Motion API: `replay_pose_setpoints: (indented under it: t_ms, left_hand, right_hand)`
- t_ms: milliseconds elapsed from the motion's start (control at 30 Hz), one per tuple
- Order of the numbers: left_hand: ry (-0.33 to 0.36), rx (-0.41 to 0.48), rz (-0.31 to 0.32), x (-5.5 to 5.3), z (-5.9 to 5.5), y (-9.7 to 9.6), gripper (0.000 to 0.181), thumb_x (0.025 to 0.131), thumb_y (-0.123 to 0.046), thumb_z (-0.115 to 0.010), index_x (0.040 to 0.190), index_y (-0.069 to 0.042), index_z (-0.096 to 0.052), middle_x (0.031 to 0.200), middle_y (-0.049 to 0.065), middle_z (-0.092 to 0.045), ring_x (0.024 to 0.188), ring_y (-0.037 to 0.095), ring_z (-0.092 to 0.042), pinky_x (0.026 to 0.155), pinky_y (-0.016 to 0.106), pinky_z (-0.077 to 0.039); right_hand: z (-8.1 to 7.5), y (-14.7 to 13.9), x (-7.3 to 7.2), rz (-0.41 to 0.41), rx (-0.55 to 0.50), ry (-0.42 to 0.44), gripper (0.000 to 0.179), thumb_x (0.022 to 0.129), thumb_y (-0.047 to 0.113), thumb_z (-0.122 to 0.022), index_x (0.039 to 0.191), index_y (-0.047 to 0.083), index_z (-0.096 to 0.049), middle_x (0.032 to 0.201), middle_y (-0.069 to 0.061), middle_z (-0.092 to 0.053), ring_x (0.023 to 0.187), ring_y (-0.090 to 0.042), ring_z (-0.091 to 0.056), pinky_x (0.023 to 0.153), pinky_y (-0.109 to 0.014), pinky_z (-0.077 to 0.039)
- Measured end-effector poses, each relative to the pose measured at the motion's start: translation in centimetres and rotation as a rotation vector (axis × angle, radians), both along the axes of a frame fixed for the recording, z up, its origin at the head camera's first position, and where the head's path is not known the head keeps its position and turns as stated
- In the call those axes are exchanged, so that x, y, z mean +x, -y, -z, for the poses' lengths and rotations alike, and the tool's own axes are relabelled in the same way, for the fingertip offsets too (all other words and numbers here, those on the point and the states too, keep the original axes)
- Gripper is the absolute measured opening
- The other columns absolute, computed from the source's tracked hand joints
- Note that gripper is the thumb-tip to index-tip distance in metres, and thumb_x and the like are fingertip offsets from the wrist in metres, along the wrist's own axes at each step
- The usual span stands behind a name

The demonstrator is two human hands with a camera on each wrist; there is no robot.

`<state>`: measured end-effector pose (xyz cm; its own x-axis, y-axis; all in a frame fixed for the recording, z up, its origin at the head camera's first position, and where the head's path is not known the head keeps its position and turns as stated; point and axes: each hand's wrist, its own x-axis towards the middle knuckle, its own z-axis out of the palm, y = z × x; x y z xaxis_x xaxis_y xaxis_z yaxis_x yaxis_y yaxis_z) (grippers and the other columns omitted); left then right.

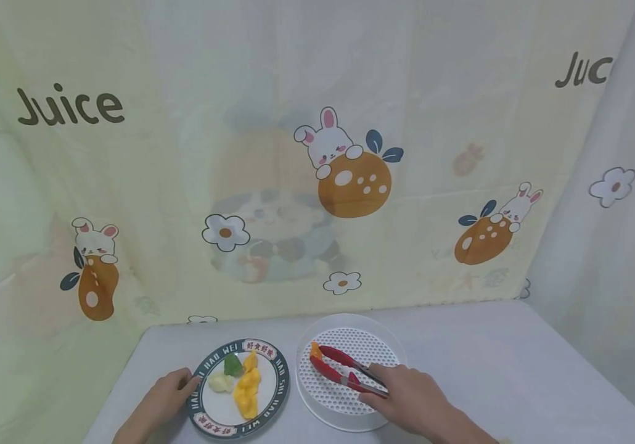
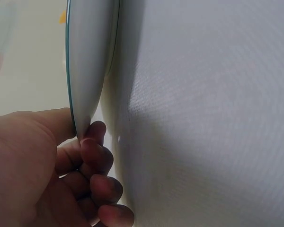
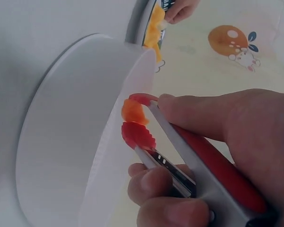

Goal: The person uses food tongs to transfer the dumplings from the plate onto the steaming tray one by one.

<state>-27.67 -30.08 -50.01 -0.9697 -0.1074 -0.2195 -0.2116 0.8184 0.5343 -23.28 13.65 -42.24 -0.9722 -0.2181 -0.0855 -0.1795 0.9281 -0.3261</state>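
Gripping silver metal tongs w/ red tips, the right hand has fingers & thumb closed around the handles; the tips pinch a small orange pc over the left part of a round white perforated plastic tray, lower centre of frame. Left hand, lower left, pinches the rim of a round white plate w/ dark green border btwn thumb & fingers. Border reads "HAO SHI HAO WEI" in white caps, plus red Chinese chars on pale panels. On the plate: yellow pcs, a green pc & a pale pc. Surface = plain whitish tabletop. Bkgd = pale yellow fabric curtain, printed w/ rabbits, orange fruit & white flowers; "Juice" upper left, "Juc" upper right, rest not visible.
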Motion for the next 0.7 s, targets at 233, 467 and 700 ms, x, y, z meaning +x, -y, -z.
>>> replay_pose_setpoints:
  t_ms: [233, 467, 700]
  left_hand:
    - [-0.006, -0.001, -0.001, 0.13, -0.06, -0.07, 0.025, 0.102, -0.025, -0.054, 0.084, -0.008, -0.056, 0.073, 0.004, -0.054, 0.071, 0.016, -0.050, 0.065, 0.031, -0.042]
    - [0.002, -0.004, 0.002, -0.10, 0.17, 0.06, 0.026, 0.102, -0.027, -0.054, 0.086, -0.008, -0.056, 0.074, 0.004, -0.054, 0.072, 0.016, -0.051, 0.065, 0.031, -0.043]
    - [-0.016, -0.003, 0.010, 0.08, 0.23, 0.12, 0.025, 0.102, -0.026, -0.054, 0.085, -0.008, -0.056, 0.073, 0.004, -0.054, 0.071, 0.016, -0.051, 0.065, 0.031, -0.043]
  right_hand:
    - [0.33, -0.16, -0.11, 0.011, 0.046, 0.001, 0.057, 0.079, 0.054, -0.078, 0.121, 0.017, -0.068, 0.093, 0.003, -0.070, 0.073, -0.016, -0.052, 0.068, -0.038, -0.046]
    - [0.57, -0.08, -0.14, 0.018, 0.067, 0.001, 0.057, 0.077, 0.054, -0.079, 0.119, 0.017, -0.068, 0.092, 0.002, -0.070, 0.071, -0.016, -0.052, 0.066, -0.036, -0.044]
    - [0.63, 0.08, -0.14, 0.032, 0.072, 0.016, 0.058, 0.077, 0.054, -0.080, 0.120, 0.017, -0.068, 0.092, 0.002, -0.070, 0.070, -0.016, -0.052, 0.064, -0.035, -0.044]
